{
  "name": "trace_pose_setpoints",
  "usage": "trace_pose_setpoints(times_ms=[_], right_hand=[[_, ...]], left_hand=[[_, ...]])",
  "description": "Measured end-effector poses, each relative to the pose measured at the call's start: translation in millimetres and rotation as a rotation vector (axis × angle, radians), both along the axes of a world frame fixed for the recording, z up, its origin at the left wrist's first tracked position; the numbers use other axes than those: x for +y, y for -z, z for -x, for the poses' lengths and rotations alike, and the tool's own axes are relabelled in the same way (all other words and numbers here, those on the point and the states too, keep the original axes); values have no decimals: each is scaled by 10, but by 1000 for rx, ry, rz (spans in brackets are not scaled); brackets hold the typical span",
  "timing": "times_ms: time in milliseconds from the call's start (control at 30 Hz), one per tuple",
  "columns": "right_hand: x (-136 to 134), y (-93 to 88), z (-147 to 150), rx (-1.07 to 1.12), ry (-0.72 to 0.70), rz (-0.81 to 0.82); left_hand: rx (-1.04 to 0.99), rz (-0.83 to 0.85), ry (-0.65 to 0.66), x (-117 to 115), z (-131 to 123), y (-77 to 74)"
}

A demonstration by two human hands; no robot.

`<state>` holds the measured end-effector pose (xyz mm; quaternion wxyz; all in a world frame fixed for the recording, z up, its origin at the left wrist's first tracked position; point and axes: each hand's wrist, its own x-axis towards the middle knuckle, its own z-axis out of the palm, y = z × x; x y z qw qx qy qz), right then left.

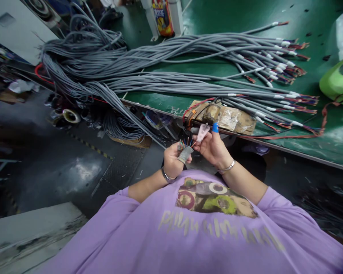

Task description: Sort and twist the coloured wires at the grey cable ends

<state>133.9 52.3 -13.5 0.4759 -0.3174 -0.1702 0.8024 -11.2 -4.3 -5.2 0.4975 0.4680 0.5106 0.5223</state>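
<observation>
My left hand [173,159] is closed round the end of a grey cable [185,153], from which several coloured thin wires [185,144] fan out. My right hand [212,146] is right beside it, fingers pinched at those wire ends; it wears a blue finger cot [215,127] and a pale one [202,132]. Both hands hover just in front of the green bench's edge [274,146], below a tape-wrapped block [228,118] with red and black leads.
A large bundle of grey cables [165,61] with stripped coloured ends [288,68] lies across the green bench and hangs off its left end to the dark floor. A green plastic object [335,80] sits at far right. A grey cabinet [17,26] stands at upper left.
</observation>
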Motion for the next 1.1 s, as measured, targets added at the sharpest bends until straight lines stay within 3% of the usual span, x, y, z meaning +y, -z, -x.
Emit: trace_pose_setpoints(times_ms=[200, 333, 467, 533, 700, 933, 1100], right_hand=[[-22, -54, 0, -56, 85, -83], [-36, -36, 11, -146, 133, -101], [-24, 65, 19, -341, 337, -205], [-8, 99, 24, -355, 352, -231], [40, 50, 56, -145, 158, -81], [75, -24, 143, -13, 285, 29], [42, -44, 146, 10, 257, 94]], left_hand=[[401, -332, -36, 123, 68, -64], [690, -663, -67, 228, 90, -49], [815, -920, -123, 290, 92, -45], [846, -961, -121, 303, 84, -44], [880, -994, -103, 315, 45, -23], [932, -999, -72, 302, 49, 39], [898, -932, -61, 271, 59, 53]])
